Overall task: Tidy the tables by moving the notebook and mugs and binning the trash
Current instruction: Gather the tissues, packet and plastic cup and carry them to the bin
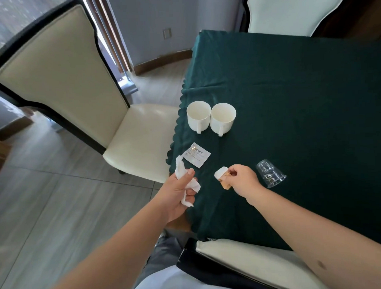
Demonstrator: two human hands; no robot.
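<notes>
Gripping a crumpled white tissue (187, 183), the left hand (178, 193) hangs just off the near left edge of the green-clothed counter (302, 101), its fingers curled tight round the paper. The right hand (243, 181) hovers over the counter's near part, thumb and fingers pinching a small white-and-orange wrapper (223, 179). A flat white sachet (196, 154) lies on the cloth between the hands and two white mugs (211, 118), which stand side by side, touching, farther along the left edge with handles facing near. A clear plastic cup (270, 173) lies tipped on its side just right of the right hand. Cream chairs (75, 83) stand left, near and far.
</notes>
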